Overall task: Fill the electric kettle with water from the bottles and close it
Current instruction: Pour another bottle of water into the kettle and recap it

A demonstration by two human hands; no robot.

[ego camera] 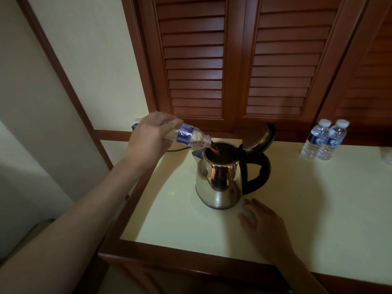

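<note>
Near the counter's left edge, left hand grips bottle, mouth pointing three o'clock over open kettle; right hand rests flat.

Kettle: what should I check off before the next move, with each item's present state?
1. The lid of the kettle is raised, mouth clear: ok.
2. Neck of the tilted bottle over the kettle mouth: ok.
3. Grip of the left hand on that bottle: ok.
4. Water level inside the kettle: cannot tell.
5. The right hand rests on the table, free for the lid: ok.
6. Two capped bottles upright at far right: ok.
</note>
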